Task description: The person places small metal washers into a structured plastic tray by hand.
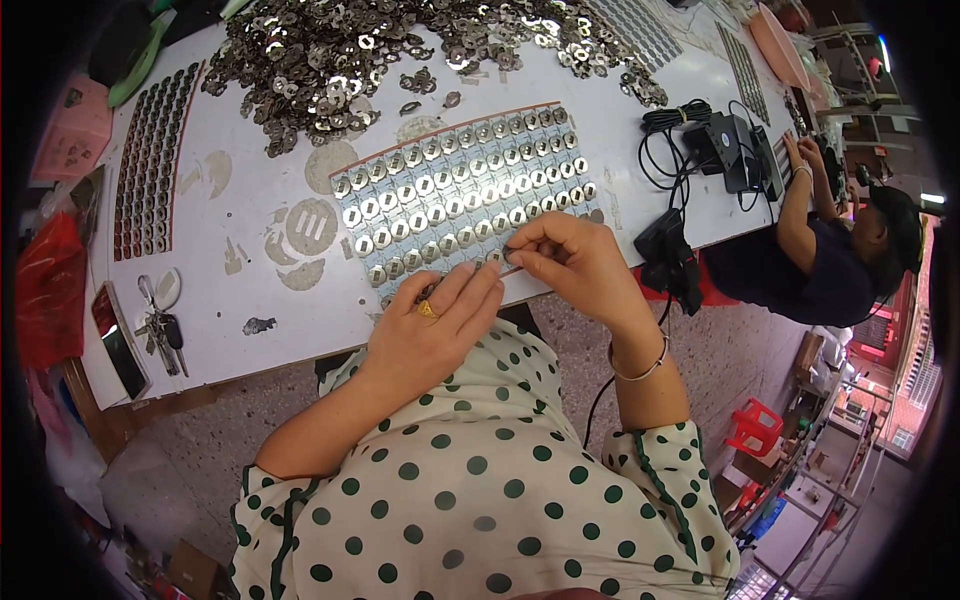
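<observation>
A light-blue panel [482, 212] lies on the white table in front of me, set with several rows of small round silvery metal pieces, each with a dark square in its middle. My left hand [435, 315] rests over the panel's near edge, fingers stretched out, a gold ring on one of them. Just right of those fingertips, my right hand [572, 258] pinches thumb and forefinger together at the nearest row. Whatever is between those fingertips is too small to make out. A round metal piece [495, 257] shows between the two hands.
Loose metal pieces [330, 60] form a large heap at the back. Another filled panel [155, 165] lies left, with keys [165, 330] and a phone [118, 340] nearer. Black adapters and cables [730, 150] sit right. Beyond them a co-worker [815, 250] works at the table.
</observation>
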Available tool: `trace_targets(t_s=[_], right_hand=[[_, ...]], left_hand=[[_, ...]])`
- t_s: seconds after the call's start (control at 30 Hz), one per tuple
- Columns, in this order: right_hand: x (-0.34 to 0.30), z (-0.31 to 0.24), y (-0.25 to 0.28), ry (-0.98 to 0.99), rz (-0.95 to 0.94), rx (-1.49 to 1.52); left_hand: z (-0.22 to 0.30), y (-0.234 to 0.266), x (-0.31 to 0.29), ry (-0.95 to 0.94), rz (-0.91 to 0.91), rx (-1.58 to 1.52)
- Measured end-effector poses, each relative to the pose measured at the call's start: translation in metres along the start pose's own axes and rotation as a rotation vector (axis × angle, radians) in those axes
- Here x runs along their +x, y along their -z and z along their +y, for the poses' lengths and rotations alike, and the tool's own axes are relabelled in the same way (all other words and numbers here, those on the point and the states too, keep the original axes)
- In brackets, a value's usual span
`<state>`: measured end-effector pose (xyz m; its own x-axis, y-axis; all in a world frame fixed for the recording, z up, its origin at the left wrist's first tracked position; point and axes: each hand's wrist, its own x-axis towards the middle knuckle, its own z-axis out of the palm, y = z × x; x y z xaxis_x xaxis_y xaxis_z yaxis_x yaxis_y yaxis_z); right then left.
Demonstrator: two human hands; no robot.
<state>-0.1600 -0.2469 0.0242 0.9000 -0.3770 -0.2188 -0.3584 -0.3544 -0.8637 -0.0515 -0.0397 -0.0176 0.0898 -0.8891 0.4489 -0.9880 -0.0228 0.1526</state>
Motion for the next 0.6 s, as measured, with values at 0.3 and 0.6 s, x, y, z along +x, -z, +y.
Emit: trace_targets(t_s=[0.3, 0.6], right_hand=[[-0.0028, 0.0012, -0.0067, 0.035, 0.069, -0.094], [-0.0056, -0.0045, -0.0074, 0.098, 0.042, -0.198]], left_hand=[[0.0019, 0.0015, -0.001, 0.012, -0.041, 0.049], [0.0042, 0.0019, -0.0044, 0.029, -0.042, 0.007]])
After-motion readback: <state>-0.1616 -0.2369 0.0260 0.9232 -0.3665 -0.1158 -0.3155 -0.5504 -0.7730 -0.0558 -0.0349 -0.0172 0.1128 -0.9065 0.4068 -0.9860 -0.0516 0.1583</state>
